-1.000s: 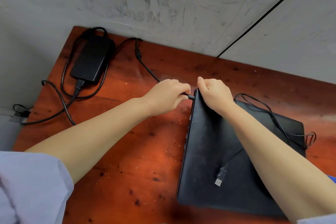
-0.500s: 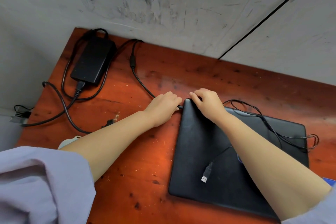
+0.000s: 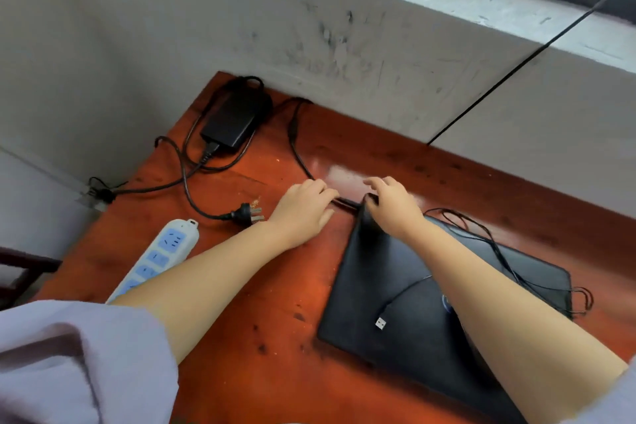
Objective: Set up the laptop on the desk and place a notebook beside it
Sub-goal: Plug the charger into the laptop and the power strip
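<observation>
A closed black laptop [image 3: 406,272] lies on the red-brown wooden desk [image 3: 275,337], to the right of centre. My right hand [image 3: 392,205] presses on and grips its far left corner. My left hand [image 3: 303,212] is just left of that corner, fingers closed on the charger's plug end [image 3: 346,204], which meets the laptop's edge. The charger cable [image 3: 296,148] runs back to a black power adapter [image 3: 234,120] at the desk's far left corner. No notebook is in view.
A thin black cable with a loose USB plug [image 3: 380,323] lies across the laptop lid. A white and blue power strip [image 3: 161,251] and an unplugged wall plug [image 3: 251,212] lie at the left. The grey wall [image 3: 344,45] runs along the desk's far edge.
The view has pulled back, so the power strip and the loose wall plug now show. Both hands stay at the laptop's far left corner with the charger plug.
</observation>
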### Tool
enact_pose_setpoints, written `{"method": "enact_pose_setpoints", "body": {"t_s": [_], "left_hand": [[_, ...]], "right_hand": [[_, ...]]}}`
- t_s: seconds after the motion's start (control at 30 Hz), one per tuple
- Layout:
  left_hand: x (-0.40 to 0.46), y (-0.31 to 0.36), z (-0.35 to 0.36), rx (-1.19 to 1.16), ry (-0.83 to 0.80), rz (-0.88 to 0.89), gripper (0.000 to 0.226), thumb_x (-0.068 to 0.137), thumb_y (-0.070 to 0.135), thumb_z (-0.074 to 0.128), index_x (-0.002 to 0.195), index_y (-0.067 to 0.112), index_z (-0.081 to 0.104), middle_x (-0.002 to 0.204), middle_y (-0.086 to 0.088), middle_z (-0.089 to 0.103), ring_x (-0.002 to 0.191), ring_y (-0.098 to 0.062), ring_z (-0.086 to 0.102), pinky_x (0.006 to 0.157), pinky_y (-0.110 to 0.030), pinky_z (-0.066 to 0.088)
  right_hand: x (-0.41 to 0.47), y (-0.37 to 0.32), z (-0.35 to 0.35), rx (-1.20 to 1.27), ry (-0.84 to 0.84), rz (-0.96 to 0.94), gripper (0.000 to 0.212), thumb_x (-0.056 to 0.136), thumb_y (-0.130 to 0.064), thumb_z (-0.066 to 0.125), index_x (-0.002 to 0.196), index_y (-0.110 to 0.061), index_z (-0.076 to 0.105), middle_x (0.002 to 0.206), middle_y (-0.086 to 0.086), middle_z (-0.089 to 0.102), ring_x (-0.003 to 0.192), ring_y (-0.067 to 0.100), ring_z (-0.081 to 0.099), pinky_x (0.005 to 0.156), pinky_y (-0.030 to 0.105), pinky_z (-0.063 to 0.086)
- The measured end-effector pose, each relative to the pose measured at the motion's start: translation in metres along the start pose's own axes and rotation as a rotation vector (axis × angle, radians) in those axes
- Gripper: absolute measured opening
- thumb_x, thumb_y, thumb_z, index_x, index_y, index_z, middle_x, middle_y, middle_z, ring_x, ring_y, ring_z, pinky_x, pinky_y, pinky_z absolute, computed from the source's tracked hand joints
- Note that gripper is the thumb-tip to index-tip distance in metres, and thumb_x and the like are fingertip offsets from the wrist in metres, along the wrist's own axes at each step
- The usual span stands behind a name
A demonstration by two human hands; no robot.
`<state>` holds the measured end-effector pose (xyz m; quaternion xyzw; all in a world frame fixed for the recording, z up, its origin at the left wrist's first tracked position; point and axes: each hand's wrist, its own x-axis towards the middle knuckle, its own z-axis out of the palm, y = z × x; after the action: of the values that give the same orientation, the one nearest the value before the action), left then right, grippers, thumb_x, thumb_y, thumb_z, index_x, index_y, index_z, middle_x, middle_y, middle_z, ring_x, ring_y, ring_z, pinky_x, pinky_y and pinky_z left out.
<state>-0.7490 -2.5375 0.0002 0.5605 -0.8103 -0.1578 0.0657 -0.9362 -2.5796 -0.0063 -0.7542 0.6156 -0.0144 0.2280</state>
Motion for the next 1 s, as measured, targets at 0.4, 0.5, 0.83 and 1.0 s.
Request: {"method": "enact_pose_setpoints", "body": {"t_s": [0.4, 0.5, 0.83, 1.0], "left_hand": [[-0.196, -0.084, -0.006, -0.001, 0.250, -0.690, 0.039, 0.087, 0.025, 0.055, 0.124, 0.013, 0.052, 0.120, -0.009, 0.055, 0.112, -0.031, 0.049, 0.091, -0.041, 0.039], [-0.194, -0.110, -0.002, 0.031, 0.220, -0.756, 0.057, 0.087, 0.037, 0.053, 0.137, 0.013, 0.037, 0.131, -0.007, 0.046, 0.121, -0.028, 0.042, 0.097, -0.040, 0.037], [-0.193, -0.137, 0.030, -0.059, 0.249, -0.816, 0.069, 0.082, 0.051, 0.058, 0.139, 0.020, 0.035, 0.119, -0.008, 0.052, 0.109, -0.028, 0.045, 0.087, -0.039, 0.038], [-0.192, -0.138, 0.033, -0.067, 0.246, -0.824, 0.072, 0.083, 0.053, 0.055, 0.142, 0.018, 0.031, 0.125, -0.008, 0.050, 0.116, -0.026, 0.043, 0.092, -0.038, 0.036]], "right_hand": [[-0.015, -0.178, 0.070, -0.134, -0.021, -0.404, 0.025, 0.092, -0.025, 0.046, 0.111, -0.011, 0.055, 0.114, 0.011, 0.052, 0.109, 0.033, 0.047, 0.081, 0.041, 0.042], [-0.001, -0.193, 0.079, -0.226, -0.044, -0.342, 0.030, 0.092, -0.032, 0.051, 0.107, -0.006, 0.053, 0.112, 0.013, 0.047, 0.108, 0.033, 0.046, 0.072, 0.040, 0.042], [0.017, -0.215, 0.087, -0.411, -0.110, -0.337, 0.028, 0.089, -0.029, 0.058, 0.104, -0.006, 0.059, 0.110, 0.015, 0.041, 0.084, 0.032, 0.051, 0.060, 0.035, 0.039], [0.011, -0.257, 0.066, 0.222, -0.145, -0.347, 0.020, 0.086, -0.034, 0.059, 0.091, -0.016, 0.067, 0.087, 0.005, 0.055, 0.070, 0.024, 0.060, 0.061, 0.034, 0.052]]}}
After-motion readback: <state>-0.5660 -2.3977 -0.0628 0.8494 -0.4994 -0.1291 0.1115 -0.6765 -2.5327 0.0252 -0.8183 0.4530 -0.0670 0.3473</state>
